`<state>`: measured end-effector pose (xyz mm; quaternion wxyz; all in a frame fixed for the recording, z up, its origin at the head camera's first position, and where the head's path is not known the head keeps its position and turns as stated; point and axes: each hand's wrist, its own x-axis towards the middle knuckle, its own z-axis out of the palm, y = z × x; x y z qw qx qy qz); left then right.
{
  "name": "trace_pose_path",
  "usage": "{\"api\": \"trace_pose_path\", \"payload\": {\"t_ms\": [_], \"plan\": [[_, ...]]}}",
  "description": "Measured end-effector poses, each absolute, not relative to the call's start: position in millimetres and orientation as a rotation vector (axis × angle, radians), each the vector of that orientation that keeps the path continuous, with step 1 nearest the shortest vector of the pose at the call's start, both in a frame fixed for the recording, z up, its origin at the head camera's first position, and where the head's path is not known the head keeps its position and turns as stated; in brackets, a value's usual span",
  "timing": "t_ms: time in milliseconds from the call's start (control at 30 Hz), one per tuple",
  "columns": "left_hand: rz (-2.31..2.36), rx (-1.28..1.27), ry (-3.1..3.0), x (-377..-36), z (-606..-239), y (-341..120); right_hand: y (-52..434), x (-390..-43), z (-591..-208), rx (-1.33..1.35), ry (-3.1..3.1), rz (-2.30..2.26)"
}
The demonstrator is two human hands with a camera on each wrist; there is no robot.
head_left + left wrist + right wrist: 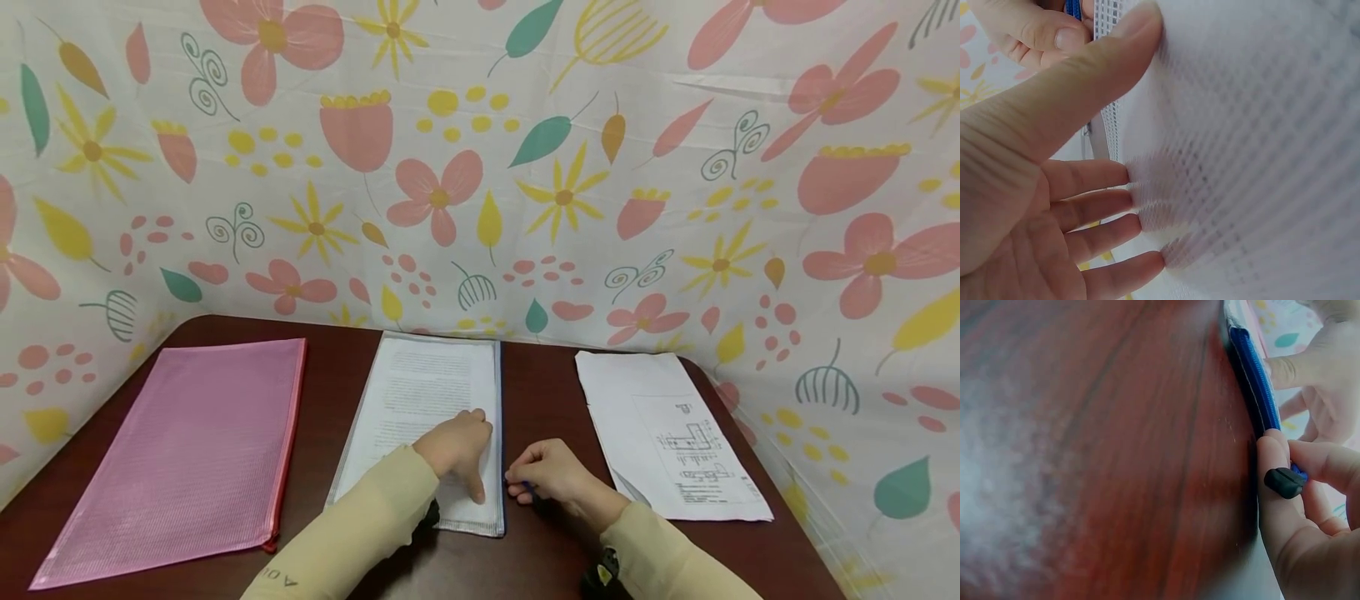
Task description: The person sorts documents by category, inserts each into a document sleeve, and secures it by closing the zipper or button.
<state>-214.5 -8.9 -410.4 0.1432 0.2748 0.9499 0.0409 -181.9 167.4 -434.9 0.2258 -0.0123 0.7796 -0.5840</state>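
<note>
A clear mesh zipper pouch (427, 375) with printed paper inside lies on the middle of the dark table. Along its right side runs a blue zipper (1250, 375). My left hand (461, 446) rests on the lower right part of the pouch, its fingers spread; in the left wrist view the fingertips (1150, 259) touch the mesh. At the zipper edge, my right hand (553, 475) pinches the zipper pull between thumb and forefinger. A blue cord with a black end piece (1285, 483) hangs from that grip. The slider itself is hidden by the fingers.
To the left lies a pink mesh pouch (195, 433) with a red zipper edge. Some white sheets (630, 392), the top one bearing a printed diagram, lie on the right. A flower-patterned curtain (465, 167) stands behind the table (540, 383).
</note>
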Motion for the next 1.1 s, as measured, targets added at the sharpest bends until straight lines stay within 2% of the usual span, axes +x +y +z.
{"api": "trace_pose_path", "payload": {"t_ms": [333,567,867,1100], "plan": [[0.075,0.769,2.756,-212.7,-404.0,-7.8,166.7,-189.3,-433.9,-0.043,2.172,-1.608],[0.140,0.644,2.725,-214.2,-406.0,-7.7,165.1,-193.0,-432.3,-0.001,2.184,-1.619],[0.128,0.697,2.712,-224.1,-401.0,-6.5,165.1,-200.0,-434.7,0.008,2.191,-1.625],[0.140,0.631,2.735,-226.4,-400.6,-7.9,164.1,-204.7,-434.3,0.029,2.200,-1.634]]}}
